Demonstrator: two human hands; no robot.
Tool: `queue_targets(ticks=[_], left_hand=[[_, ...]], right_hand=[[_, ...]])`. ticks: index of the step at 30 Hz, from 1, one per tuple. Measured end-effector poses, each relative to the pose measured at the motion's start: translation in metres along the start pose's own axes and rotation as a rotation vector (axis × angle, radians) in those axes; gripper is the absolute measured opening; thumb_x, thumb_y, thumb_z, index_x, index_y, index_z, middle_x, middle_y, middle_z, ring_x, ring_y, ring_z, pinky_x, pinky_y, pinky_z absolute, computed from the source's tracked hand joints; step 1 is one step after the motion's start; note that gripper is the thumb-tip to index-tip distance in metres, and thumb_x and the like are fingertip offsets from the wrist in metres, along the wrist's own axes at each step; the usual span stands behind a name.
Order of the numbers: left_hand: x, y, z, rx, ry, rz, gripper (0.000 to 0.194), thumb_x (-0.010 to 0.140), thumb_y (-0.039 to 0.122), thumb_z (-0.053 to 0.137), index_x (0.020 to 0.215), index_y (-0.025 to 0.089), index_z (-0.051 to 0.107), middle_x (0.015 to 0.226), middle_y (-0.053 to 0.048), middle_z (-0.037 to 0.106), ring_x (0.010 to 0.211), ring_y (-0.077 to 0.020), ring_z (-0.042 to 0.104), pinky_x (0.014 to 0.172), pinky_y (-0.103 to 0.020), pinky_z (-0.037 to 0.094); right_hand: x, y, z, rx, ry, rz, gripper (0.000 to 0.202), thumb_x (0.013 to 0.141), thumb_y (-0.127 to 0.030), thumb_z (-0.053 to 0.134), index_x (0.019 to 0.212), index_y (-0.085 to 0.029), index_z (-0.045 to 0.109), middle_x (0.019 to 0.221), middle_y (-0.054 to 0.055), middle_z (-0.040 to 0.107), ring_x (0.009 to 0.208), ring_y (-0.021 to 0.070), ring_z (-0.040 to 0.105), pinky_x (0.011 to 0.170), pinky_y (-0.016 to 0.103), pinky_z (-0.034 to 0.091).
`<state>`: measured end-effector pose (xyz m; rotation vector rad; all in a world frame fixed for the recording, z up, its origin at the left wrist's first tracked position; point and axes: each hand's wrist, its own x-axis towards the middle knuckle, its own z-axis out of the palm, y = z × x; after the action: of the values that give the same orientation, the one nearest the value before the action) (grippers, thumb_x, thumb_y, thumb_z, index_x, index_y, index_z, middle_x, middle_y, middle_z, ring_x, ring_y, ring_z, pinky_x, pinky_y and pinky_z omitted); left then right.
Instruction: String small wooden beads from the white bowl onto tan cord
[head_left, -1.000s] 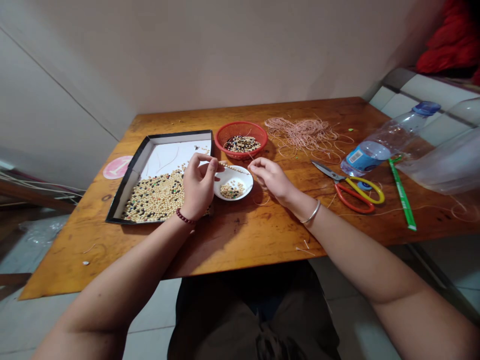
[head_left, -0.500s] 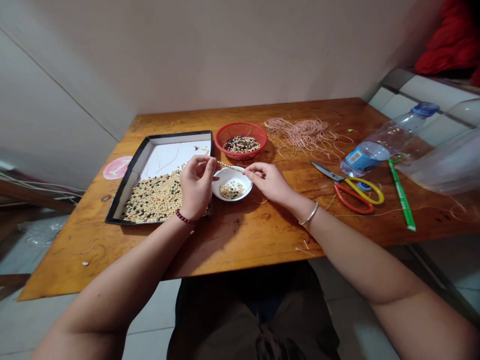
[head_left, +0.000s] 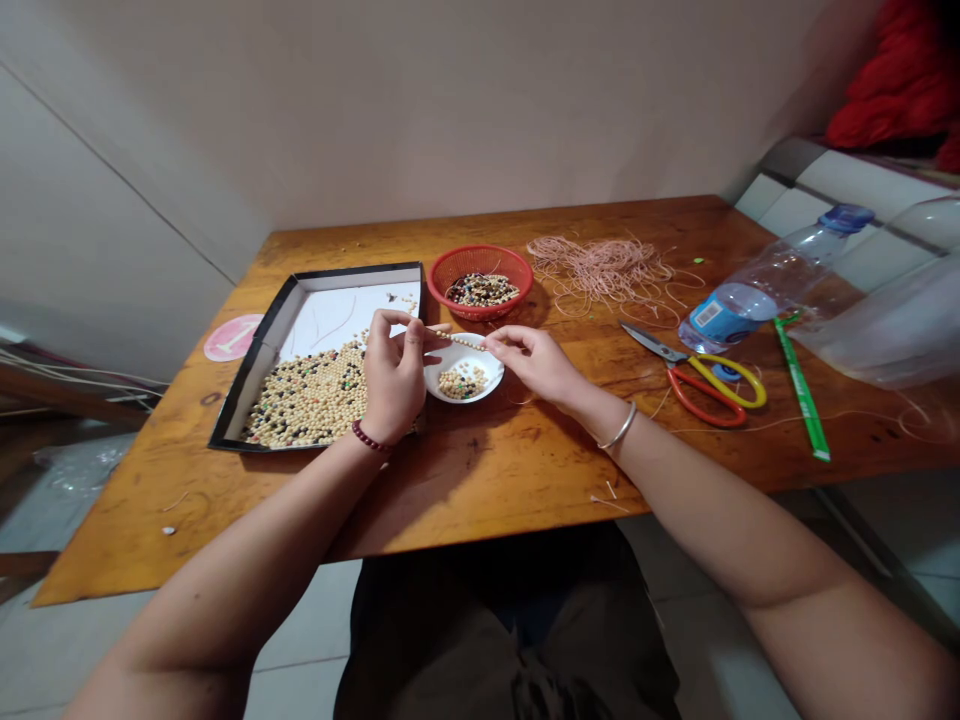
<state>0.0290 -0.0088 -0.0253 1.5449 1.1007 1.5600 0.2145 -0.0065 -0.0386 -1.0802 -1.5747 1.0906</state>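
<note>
A strand of small pale beads (head_left: 459,341) stretches between my two hands, over a white bowl (head_left: 491,387) with loose beads in it. My left hand (head_left: 397,365) is closed on the strand's left part, beside the bowl and over the right side of a black-edged tray (head_left: 259,362). The thumb and fingers of my right hand (head_left: 534,362) pinch the other end at the bowl's right rim. Many cream and dark beads (head_left: 311,400) cover the near part of the tray. Behind the bowl stands a red basket (head_left: 480,257) with beaded pieces inside.
A tangle of pink cord (head_left: 600,268) lies at the back right. Scissors (head_left: 701,380) with red and yellow handles, a plastic bottle (head_left: 739,300) and a green strip (head_left: 804,395) lie to the right. A pink round label (head_left: 229,338) sits left of the tray.
The fingers of my left hand have shifted along the strand and stretch further right over the bowl. My right hand keeps its pinch in nearly the same place.
</note>
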Motion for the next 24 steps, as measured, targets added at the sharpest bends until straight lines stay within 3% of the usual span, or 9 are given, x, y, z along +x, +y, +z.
queue_targets(ticks=[3, 6, 14, 17, 24], left_hand=[[0.0006, -0.0005, 0.0002, -0.002, 0.008, 0.007, 0.028, 0.089, 0.047, 0.058, 0.09, 0.023, 0.043, 0.077, -0.002, 0.068, 0.08, -0.0165, 0.072, 0.053, -0.02, 0.056], [0.0018, -0.0009, -0.0015, 0.05, 0.045, 0.036, 0.027, 0.088, 0.045, 0.061, 0.088, 0.021, 0.048, 0.085, -0.004, 0.068, 0.082, -0.0154, 0.071, 0.056, -0.02, 0.057], [0.0007, 0.0002, -0.0027, 0.101, 0.043, 0.044, 0.024, 0.09, 0.043, 0.058, 0.089, 0.022, 0.046, 0.074, -0.001, 0.067, 0.076, -0.0146, 0.071, 0.053, -0.019, 0.055], [0.0, -0.0009, -0.0018, 0.102, 0.031, 0.033, 0.024, 0.092, 0.045, 0.055, 0.091, 0.022, 0.045, 0.072, -0.001, 0.066, 0.076, -0.0154, 0.072, 0.052, -0.019, 0.055], [0.0017, -0.0013, -0.0011, 0.081, -0.002, 0.041, 0.024, 0.091, 0.044, 0.057, 0.092, 0.021, 0.047, 0.076, -0.003, 0.068, 0.078, -0.0142, 0.071, 0.053, -0.018, 0.055]], right_hand=[[-0.002, 0.0, -0.0002, -0.077, -0.018, 0.011, 0.03, 0.08, -0.041, 0.062, 0.086, -0.012, 0.069, 0.062, -0.001, 0.054, 0.055, 0.0095, 0.039, 0.053, 0.025, 0.028], [-0.0014, 0.0019, 0.0, -0.06, -0.01, 0.024, 0.029, 0.081, -0.038, 0.061, 0.088, -0.011, 0.07, 0.061, 0.0, 0.054, 0.055, 0.0093, 0.038, 0.053, 0.025, 0.027], [0.0022, 0.004, -0.0005, -0.011, 0.009, 0.02, 0.025, 0.083, -0.033, 0.058, 0.084, -0.013, 0.072, 0.076, 0.005, 0.067, 0.069, 0.014, 0.053, 0.064, 0.026, 0.039], [0.001, 0.0032, -0.001, -0.011, 0.006, -0.011, 0.028, 0.084, -0.038, 0.058, 0.083, -0.014, 0.071, 0.079, 0.006, 0.068, 0.071, 0.0146, 0.055, 0.065, 0.027, 0.04], [-0.0021, -0.0041, -0.0001, -0.015, -0.031, 0.024, 0.039, 0.078, -0.052, 0.063, 0.078, -0.013, 0.068, 0.06, 0.0, 0.056, 0.054, 0.0097, 0.04, 0.053, 0.025, 0.03]])
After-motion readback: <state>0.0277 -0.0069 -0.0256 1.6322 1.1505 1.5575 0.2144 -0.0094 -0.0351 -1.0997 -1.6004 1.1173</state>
